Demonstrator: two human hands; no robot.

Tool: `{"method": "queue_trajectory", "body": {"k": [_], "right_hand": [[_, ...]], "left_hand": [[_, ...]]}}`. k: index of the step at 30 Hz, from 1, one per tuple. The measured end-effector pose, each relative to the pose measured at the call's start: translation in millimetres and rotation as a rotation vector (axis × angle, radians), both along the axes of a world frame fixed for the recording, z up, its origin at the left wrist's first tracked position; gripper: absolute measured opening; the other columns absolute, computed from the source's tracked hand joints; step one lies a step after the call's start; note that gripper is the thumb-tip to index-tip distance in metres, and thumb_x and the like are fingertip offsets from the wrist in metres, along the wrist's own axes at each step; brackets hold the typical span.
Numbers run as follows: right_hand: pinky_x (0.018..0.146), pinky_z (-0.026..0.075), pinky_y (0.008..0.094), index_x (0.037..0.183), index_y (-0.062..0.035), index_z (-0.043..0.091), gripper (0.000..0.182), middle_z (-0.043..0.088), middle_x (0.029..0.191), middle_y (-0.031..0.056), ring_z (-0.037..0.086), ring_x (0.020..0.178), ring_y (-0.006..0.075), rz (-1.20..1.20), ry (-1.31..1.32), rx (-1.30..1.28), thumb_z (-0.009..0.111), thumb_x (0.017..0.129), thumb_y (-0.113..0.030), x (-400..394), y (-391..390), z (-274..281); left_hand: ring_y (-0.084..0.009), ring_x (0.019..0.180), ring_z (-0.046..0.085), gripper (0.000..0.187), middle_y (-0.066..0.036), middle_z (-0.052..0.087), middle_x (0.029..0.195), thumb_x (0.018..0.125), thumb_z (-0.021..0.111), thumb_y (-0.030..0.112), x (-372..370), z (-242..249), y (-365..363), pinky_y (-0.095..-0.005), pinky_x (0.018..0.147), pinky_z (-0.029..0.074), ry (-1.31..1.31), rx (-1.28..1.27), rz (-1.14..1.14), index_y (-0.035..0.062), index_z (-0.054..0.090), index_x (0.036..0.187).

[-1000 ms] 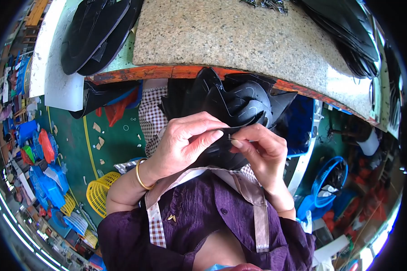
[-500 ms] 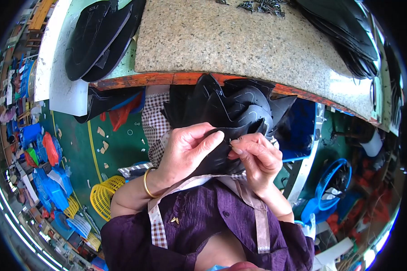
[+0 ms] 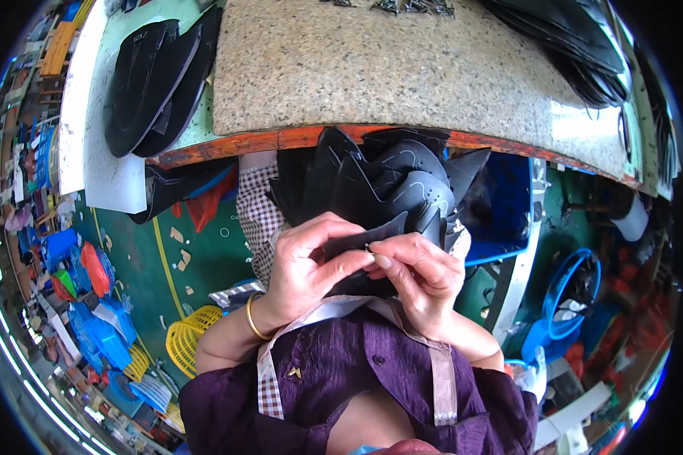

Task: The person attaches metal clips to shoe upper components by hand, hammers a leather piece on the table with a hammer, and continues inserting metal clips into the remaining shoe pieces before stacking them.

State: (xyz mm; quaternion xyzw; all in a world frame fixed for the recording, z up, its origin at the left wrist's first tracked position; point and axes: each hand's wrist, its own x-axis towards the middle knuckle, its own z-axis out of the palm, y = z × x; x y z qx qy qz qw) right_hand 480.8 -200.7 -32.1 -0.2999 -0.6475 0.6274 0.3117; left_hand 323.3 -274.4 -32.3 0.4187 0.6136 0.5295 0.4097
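Black flat pieces [image 3: 402,178] with pale curved lines and small holes lie heaped on the lap, below the table's edge. My left hand [image 3: 311,262] pinches the edge of one black piece [image 3: 368,233] between thumb and fingers. Right beside it, my right hand [image 3: 421,277] is closed in a pinch, its fingertips meeting my left thumb tip at that piece's edge. A tiny dark thing shows at the right fingertips, too small to name.
A speckled stone slab [image 3: 372,72] with a red-brown edge lies ahead, bearing small dark pieces [image 3: 413,7]. Black piles stand left [image 3: 148,83] and right [image 3: 577,45]. A yellow basket [image 3: 186,341] is at the lower left, a blue bin [image 3: 501,205] under the table.
My right hand has moved left, and its fingertips now meet my left thumb. The held black piece is tilted differently, with more of its edge showing. The camera view has shifted slightly.
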Motion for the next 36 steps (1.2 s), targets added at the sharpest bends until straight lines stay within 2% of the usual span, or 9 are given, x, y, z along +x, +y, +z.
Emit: {"method": "queue_trajectory", "body": {"k": [5, 8, 11, 12, 15, 17, 22, 30, 36], "right_hand": [[0.062, 0.056, 0.0228, 0.101, 0.0024, 0.063, 0.014, 0.066, 0.086, 0.0099, 0.067, 0.074, 0.0139, 0.007, 0.029, -0.258, 0.06, 0.088, 0.002, -1.3, -4.7, -2.3], [0.065, 0.057, 0.0236, 0.115, 0.001, 0.05, 0.027, 0.066, 0.087, 0.0093, 0.067, 0.079, 0.0132, -0.046, 0.16, -0.543, 0.059, 0.09, 0.0, -2.3, -7.2, -1.5], [0.065, 0.057, 0.0227, 0.117, 0.0005, 0.047, 0.031, 0.066, 0.088, 0.0092, 0.068, 0.079, 0.0132, -0.015, 0.089, -0.466, 0.06, 0.089, 0.0, -0.3, -8.3, -6.3], [0.064, 0.056, 0.0239, 0.112, 0.0007, 0.051, 0.03, 0.066, 0.086, 0.0083, 0.067, 0.076, 0.0135, -0.002, -0.011, -0.448, 0.065, 0.086, -0.001, 2.4, -5.0, -3.1], [0.064, 0.054, 0.0259, 0.108, 0.0006, 0.055, 0.031, 0.066, 0.089, 0.01, 0.066, 0.078, 0.0157, -0.092, -0.186, 0.067, 0.07, 0.081, -0.003, 8.9, 11.5, -3.4], [0.073, 0.053, 0.0273, 0.11, -0.0006, 0.059, 0.035, 0.064, 0.098, 0.0139, 0.064, 0.088, 0.0167, -0.117, -0.167, 0.126, 0.073, 0.079, -0.007, 2.9, 22.5, -6.6], [0.073, 0.05, 0.0235, 0.104, -0.0013, 0.062, 0.026, 0.065, 0.088, 0.0042, 0.062, 0.081, 0.0091, 0.056, -0.057, -0.443, 0.072, 0.083, -0.013, 1.8, 26.7, -10.2], [0.067, 0.047, 0.0192, 0.103, -0.0019, 0.063, 0.024, 0.065, 0.085, -0.0003, 0.058, 0.075, 0.0041, 0.117, -0.055, -0.577, 0.071, 0.085, -0.015, 0.2, 29.9, -12.6], [0.067, 0.046, 0.0191, 0.1, -0.0016, 0.065, 0.022, 0.065, 0.084, -0.0006, 0.059, 0.075, 0.0039, 0.154, -0.075, -0.604, 0.072, 0.084, -0.014, -1.2, 32.9, -5.4]], "left_hand": [[-0.0105, 0.076, 0.058, 0.019, -0.007, 0.061, 0.084, 0.084, 0.07, 0.009, -2.5, 6.1, -0.7, -0.0228, 0.067, 0.046, 0.117, -0.024, -0.063, -0.0026, 0.06, 0.095], [-0.0124, 0.073, 0.061, 0.018, -0.008, 0.063, 0.083, 0.081, 0.072, 0.007, -2.4, 4.3, 0.2, -0.0236, 0.063, 0.048, 0.048, -0.057, -0.042, -0.0023, 0.062, 0.093], [-0.0095, 0.077, 0.059, 0.019, -0.005, 0.062, 0.086, 0.083, 0.07, 0.007, -4.8, -0.5, -3.6, -0.0223, 0.067, 0.047, -0.009, -0.062, -0.063, -0.0015, 0.061, 0.097], [-0.0083, 0.078, 0.058, 0.02, -0.004, 0.062, 0.087, 0.084, 0.069, 0.008, -3.9, -0.8, -4.9, -0.0219, 0.068, 0.047, -0.078, -0.091, -0.035, -0.0009, 0.06, 0.099], [-0.005, 0.083, 0.055, 0.021, 0.0, 0.06, 0.09, 0.087, 0.067, 0.01, -3.3, -2.6, -7.8, -0.0206, 0.072, 0.045, -0.293, -0.159, 0.031, 0.0009, 0.058, 0.105], [-0.0034, 0.085, 0.053, 0.022, 0.002, 0.059, 0.092, 0.089, 0.065, 0.01, -6.2, -5.1, -8.7, -0.0198, 0.075, 0.044, -0.45, -0.187, 0.038, 0.0022, 0.056, 0.107], [-0.0025, 0.086, 0.052, 0.02, 0.003, 0.06, 0.095, 0.091, 0.063, 0.015, -8.1, -8.7, -10.8, -0.018, 0.078, 0.042, -0.566, -0.234, 0.022, 0.0043, 0.056, 0.107], [-0.0016, 0.081, 0.05, 0.023, 0.004, 0.06, 0.09, 0.092, 0.062, 0.017, -1.3, -9.4, -11.3, -0.0177, 0.073, 0.042, -0.633, -0.268, 0.09, 0.0034, 0.058, 0.11], [-0.0031, 0.082, 0.054, 0.021, 0.002, 0.062, 0.091, 0.092, 0.062, 0.016, 1.0, -7.5, -13.4, -0.0183, 0.073, 0.044, -0.485, -0.215, 0.088, 0.0016, 0.058, 0.108]]}}
